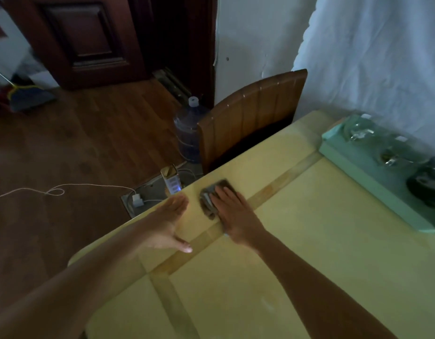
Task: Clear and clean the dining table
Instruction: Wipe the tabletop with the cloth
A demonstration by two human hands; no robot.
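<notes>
Pressing flat, the right hand (232,214) is pinning a grey folded cloth (212,196) under straight fingers on the yellow surface (309,241); the left hand (166,226) is resting beside it, fingers released.

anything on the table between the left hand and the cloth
Nothing: in the head view only bare yellow table top separates the left hand from the cloth.
</notes>
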